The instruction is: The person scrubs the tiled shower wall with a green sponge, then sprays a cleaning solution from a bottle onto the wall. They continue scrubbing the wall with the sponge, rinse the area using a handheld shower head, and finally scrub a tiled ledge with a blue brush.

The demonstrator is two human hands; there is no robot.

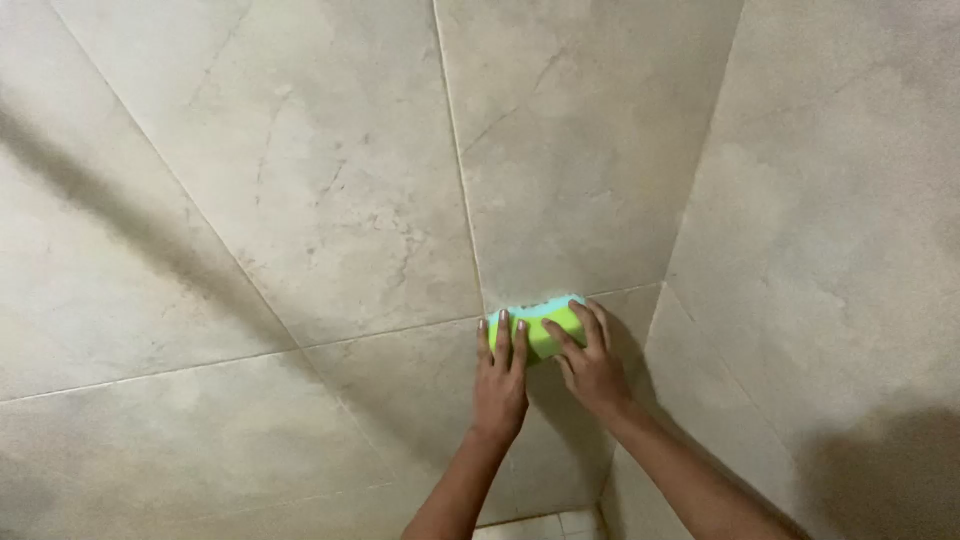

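here both hands press a sponge (540, 325) flat against a tiled wall (330, 180), close to the inside corner where a second wall (830, 230) meets it. the sponge is yellow-green with a thin teal layer along its upper edge. its long axis runs nearly level across the view, rising a little toward the right, and it lies roughly along the grout line (400, 330) that passes under it. its broad face lies on the tile; its right end points toward the corner.

the left hand (500, 375) lies flat, fingers straight and close together, their tips resting over the sponge's left end. the right hand (592, 360) has its fingers spread over the right end, one running along the lower edge. neither hand pinches; both bear down with open fingers.

the tiles are beige with faint veins. a strip of smaller floor tiles (545, 525) shows at the bottom edge between the forearms. no container is in view
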